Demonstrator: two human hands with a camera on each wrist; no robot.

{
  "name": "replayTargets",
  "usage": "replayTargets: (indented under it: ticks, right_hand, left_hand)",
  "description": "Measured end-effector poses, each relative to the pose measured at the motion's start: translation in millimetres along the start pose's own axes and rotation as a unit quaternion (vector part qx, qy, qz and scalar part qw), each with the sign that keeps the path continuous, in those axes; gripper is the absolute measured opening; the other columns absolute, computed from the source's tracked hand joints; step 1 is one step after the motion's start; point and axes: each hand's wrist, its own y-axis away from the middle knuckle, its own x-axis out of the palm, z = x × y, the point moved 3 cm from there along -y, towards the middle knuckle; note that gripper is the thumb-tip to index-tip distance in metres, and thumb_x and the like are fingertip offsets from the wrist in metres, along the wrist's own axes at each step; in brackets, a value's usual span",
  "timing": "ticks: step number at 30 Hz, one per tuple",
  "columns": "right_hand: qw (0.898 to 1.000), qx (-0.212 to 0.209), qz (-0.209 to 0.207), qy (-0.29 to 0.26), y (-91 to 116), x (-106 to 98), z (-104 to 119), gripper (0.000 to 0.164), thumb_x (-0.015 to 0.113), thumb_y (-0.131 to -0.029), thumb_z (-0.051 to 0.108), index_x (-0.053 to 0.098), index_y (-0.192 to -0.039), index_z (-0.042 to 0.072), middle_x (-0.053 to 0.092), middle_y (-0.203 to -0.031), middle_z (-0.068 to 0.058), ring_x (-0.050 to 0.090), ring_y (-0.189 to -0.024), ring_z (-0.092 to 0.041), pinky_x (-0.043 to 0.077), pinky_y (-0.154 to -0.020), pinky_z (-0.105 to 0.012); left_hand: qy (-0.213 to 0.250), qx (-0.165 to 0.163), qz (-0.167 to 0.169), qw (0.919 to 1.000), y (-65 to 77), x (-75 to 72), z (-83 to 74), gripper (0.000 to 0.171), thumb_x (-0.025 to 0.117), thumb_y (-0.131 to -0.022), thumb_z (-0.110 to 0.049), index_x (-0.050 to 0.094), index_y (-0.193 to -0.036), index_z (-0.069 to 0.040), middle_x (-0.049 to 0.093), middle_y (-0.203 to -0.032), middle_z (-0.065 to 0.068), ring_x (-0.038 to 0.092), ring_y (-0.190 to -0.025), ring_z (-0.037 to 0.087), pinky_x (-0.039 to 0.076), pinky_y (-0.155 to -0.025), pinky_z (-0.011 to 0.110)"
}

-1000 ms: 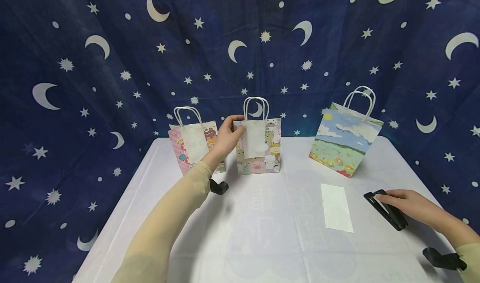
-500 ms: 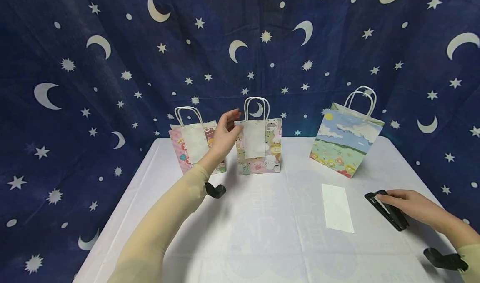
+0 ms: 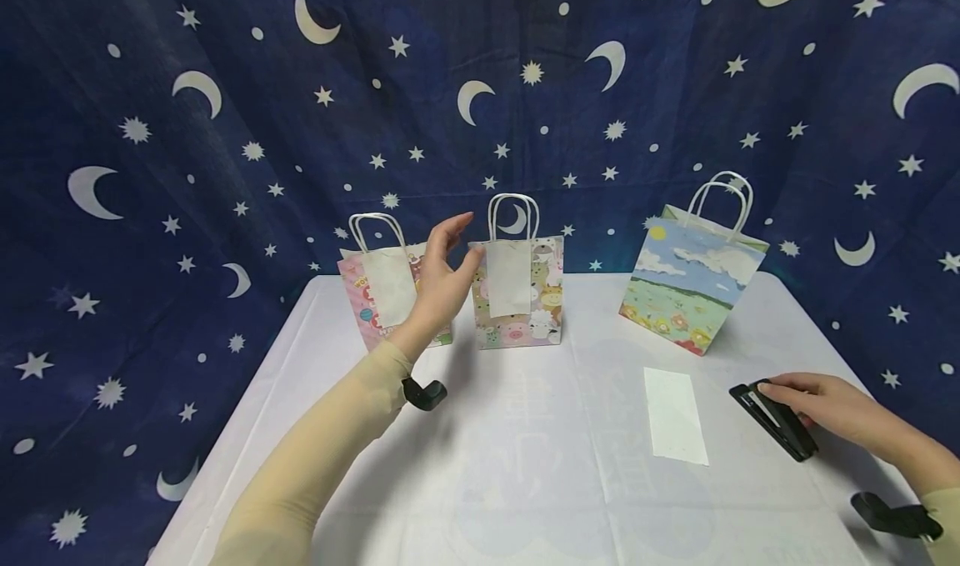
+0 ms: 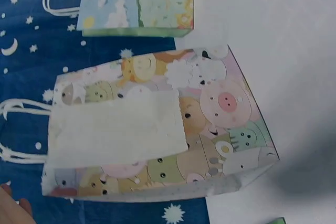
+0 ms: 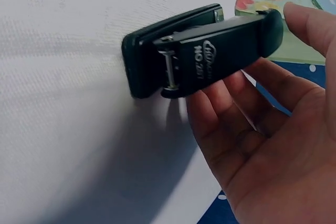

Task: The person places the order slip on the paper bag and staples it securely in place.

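My left hand (image 3: 442, 278) stands between two small paper gift bags in the head view, thumb and fingers spread apart with nothing between them. Its thumb tip overlaps the left edge of the animal-print bag (image 3: 543, 299), which has a white paper slip (image 3: 510, 278) on its front under the handles. In the left wrist view only a bit of the hand (image 4: 13, 208) shows at the lower left corner. On the right, my right hand (image 3: 832, 408) holds a black stapler (image 5: 220, 53) on the table, thumb by one end and fingers curled along its far side.
A pink bag (image 3: 360, 299) with another white slip (image 3: 390, 287) stands left, partly behind the left hand. Back right is a meadow-print bag (image 3: 682, 283). A loose white slip (image 3: 675, 416) lies on the white-covered table (image 3: 540, 466). Behind hangs a dark blue star-and-moon cloth (image 3: 420, 49).
My left hand has come away from the animal-print bag's top edge, moving slightly left, and its fingers have spread. The right hand shifts slightly at the stapler; the bags stay put.
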Motion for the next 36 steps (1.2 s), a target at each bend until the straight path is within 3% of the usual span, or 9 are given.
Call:
replayTargets:
  ticks: [4, 12, 14, 18, 21, 30, 34, 36]
  right_hand:
    - [1.0, -0.008, -0.018, -0.014, 1, -4, 1, 0.081, 0.049, -0.105, 0.056, 0.047, -0.14, -0.016, 0.059, -0.125, -0.032, 0.065, -0.097, -0.028, 0.053, -0.074, -0.038]
    - [0.996, -0.03, -0.076, 0.018, 4, -13, 5, 0.074, 0.05, -0.105, 0.054, 0.053, -0.137, -0.012, 0.061, -0.124, -0.034, 0.065, -0.092, -0.03, 0.052, -0.069, -0.04]
    - [0.995, -0.036, -0.092, 0.023, 4, -15, 7, 0.073, 0.05, -0.104, 0.055, 0.053, -0.138, -0.011, 0.059, -0.126, -0.036, 0.064, -0.096, -0.037, 0.053, -0.071, -0.044]
    - [0.992, -0.038, -0.114, 0.022, 5, -19, 12, 0.078, 0.049, -0.104, 0.058, 0.051, -0.141, -0.01, 0.048, -0.139, -0.04, 0.052, -0.117, -0.056, 0.05, -0.082, -0.061]
    - [0.992, -0.038, -0.122, 0.012, 5, -21, 17, 0.08, 0.048, -0.103, 0.06, 0.048, -0.143, -0.01, 0.042, -0.144, -0.041, 0.043, -0.125, -0.059, 0.045, -0.087, -0.068]
    - [0.988, -0.06, -0.145, -0.006, 5, -25, 32, 0.076, 0.048, -0.104, 0.057, 0.047, -0.145, -0.007, 0.045, -0.144, -0.038, 0.043, -0.127, -0.058, 0.045, -0.086, -0.068]
    - [0.984, -0.071, -0.166, -0.004, 6, -28, 39, 0.071, 0.05, -0.105, 0.054, 0.049, -0.145, -0.005, 0.052, -0.138, -0.036, 0.045, -0.124, -0.054, 0.047, -0.083, -0.065]
    - [0.982, -0.077, -0.175, -0.004, 6, -31, 42, 0.069, 0.051, -0.105, 0.053, 0.05, -0.144, -0.003, 0.055, -0.136, -0.034, 0.048, -0.122, -0.049, 0.05, -0.08, -0.056]
  left_hand:
    - [-0.018, 0.028, 0.012, 0.9994, 4.9, 4.3, -9.0, 0.045, 0.062, -0.101, -0.01, 0.052, -0.144, -0.007, 0.049, -0.146, 0.004, 0.042, -0.137, 0.016, 0.032, -0.115, 0.038]
    - [-0.019, 0.04, 0.089, 0.9951, 16.3, 19.9, -20.1, 0.044, 0.062, -0.101, -0.012, 0.052, -0.144, -0.009, 0.055, -0.141, 0.0, 0.048, -0.131, 0.014, 0.035, -0.113, 0.042]
    - [-0.019, 0.039, 0.11, 0.9929, 19.1, 24.7, -22.1, 0.047, 0.063, -0.101, -0.012, 0.05, -0.146, -0.007, 0.055, -0.142, 0.002, 0.049, -0.13, 0.015, 0.035, -0.113, 0.04]
    - [-0.027, 0.032, 0.152, 0.9875, 24.4, 34.4, -26.0, 0.053, 0.064, -0.101, -0.014, 0.046, -0.15, -0.008, 0.055, -0.143, 0.007, 0.05, -0.129, 0.016, 0.035, -0.113, 0.038]
    - [-0.033, 0.028, 0.177, 0.9832, 28.2, 41.6, -28.2, 0.056, 0.064, -0.101, -0.015, 0.043, -0.153, -0.009, 0.054, -0.144, 0.011, 0.05, -0.13, 0.016, 0.036, -0.113, 0.04]
    - [-0.053, 0.001, 0.225, 0.9728, 37.8, 60.5, -29.9, 0.057, 0.063, -0.1, -0.015, 0.043, -0.153, -0.008, 0.055, -0.14, 0.007, 0.052, -0.129, 0.023, 0.051, -0.099, 0.039]
    - [-0.061, -0.025, 0.245, 0.9672, 41.4, 69.2, -29.6, 0.06, 0.064, -0.099, -0.016, 0.042, -0.154, -0.009, 0.055, -0.141, 0.009, 0.052, -0.129, 0.026, 0.045, -0.106, 0.044]
    - [-0.07, -0.038, 0.256, 0.9633, 43.0, 74.4, -29.1, 0.061, 0.065, -0.099, -0.018, 0.042, -0.155, -0.01, 0.055, -0.141, 0.01, 0.053, -0.128, 0.026, 0.043, -0.107, 0.045]
